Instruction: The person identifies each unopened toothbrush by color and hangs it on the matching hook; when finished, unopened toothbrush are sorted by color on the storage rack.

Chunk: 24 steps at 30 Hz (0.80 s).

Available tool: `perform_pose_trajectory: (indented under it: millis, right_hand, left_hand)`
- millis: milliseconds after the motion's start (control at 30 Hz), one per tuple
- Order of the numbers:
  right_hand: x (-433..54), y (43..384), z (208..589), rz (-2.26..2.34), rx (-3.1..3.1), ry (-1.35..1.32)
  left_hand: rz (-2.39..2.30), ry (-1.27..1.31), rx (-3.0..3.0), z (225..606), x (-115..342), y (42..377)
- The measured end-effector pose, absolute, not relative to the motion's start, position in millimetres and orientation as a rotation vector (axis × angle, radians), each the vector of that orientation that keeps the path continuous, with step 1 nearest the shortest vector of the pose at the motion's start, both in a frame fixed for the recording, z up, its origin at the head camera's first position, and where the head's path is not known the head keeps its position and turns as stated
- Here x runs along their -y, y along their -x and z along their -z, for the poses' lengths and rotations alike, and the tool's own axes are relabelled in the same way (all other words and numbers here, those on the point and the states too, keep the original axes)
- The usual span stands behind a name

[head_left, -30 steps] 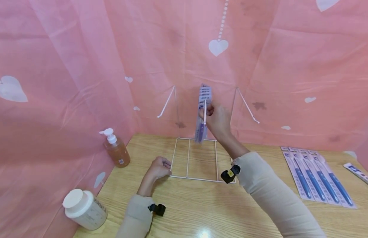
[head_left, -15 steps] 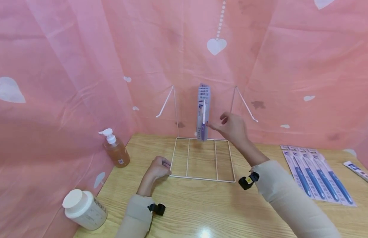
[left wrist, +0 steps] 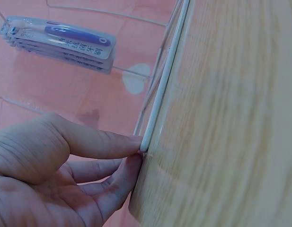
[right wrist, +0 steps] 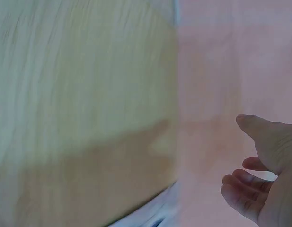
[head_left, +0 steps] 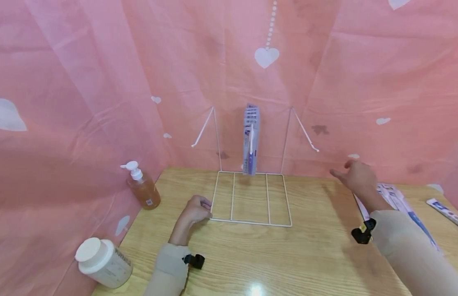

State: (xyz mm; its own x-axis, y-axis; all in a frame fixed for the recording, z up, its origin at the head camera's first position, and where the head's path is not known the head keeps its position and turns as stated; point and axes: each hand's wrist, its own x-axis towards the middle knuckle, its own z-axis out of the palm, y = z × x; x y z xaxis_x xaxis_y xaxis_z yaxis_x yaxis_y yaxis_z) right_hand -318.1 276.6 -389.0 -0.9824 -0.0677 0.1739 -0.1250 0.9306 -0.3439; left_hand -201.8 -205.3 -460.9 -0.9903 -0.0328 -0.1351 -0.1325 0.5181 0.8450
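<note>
My left hand (head_left: 195, 209) pinches the front left corner of a white wire rack (head_left: 251, 223) between thumb and fingers; the left wrist view shows the thumb on the white wire (left wrist: 164, 85). Several packaged toothbrushes (head_left: 250, 142) with purple handles hang stacked on the rack's middle hook. The side hooks, left (head_left: 203, 128) and right (head_left: 305, 132), hold nothing. My right hand (head_left: 358, 176) is in the air right of the rack, thumb held out, fingers loosely bent, holding nothing. Blue-handled packaged toothbrushes (head_left: 393, 196) lie on the table, partly hidden by the right hand and forearm.
A pump bottle of amber liquid (head_left: 144, 191) stands behind my left hand, at the table's left side. Nearer is a white lidded jar (head_left: 106, 265). A toothpaste tube (head_left: 445, 213) lies far right. A pink curtain (head_left: 229, 61) hangs behind the table (head_left: 280, 259).
My right hand has let go of the toothbrush package on the middle hook and moved right and down, toward the packages on the table. The left hand has stayed at the rack's corner.
</note>
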Motion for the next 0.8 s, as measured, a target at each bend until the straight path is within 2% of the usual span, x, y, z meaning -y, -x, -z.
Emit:
perform_pose_trajectory:
  millis: [133, 300, 633, 800]
  right_hand:
    - [-311, 317, 410, -0.561, 2.986, -0.058]
    - [-334, 312, 429, -0.575, 2.97, -0.083]
    - [-342, 319, 437, -0.551, 3.117, 0.009]
    - [-348, 326, 446, -0.476, 3.107, -0.07]
  left_hand:
    - [-1.498, 0.148, -2.653, 458, 206, 201]
    - [-1.519, 0.168, -2.62, 462, 206, 203]
    - [-1.533, 0.168, -2.615, 465, 207, 202]
    - [-1.533, 0.165, -2.621, 464, 207, 202]
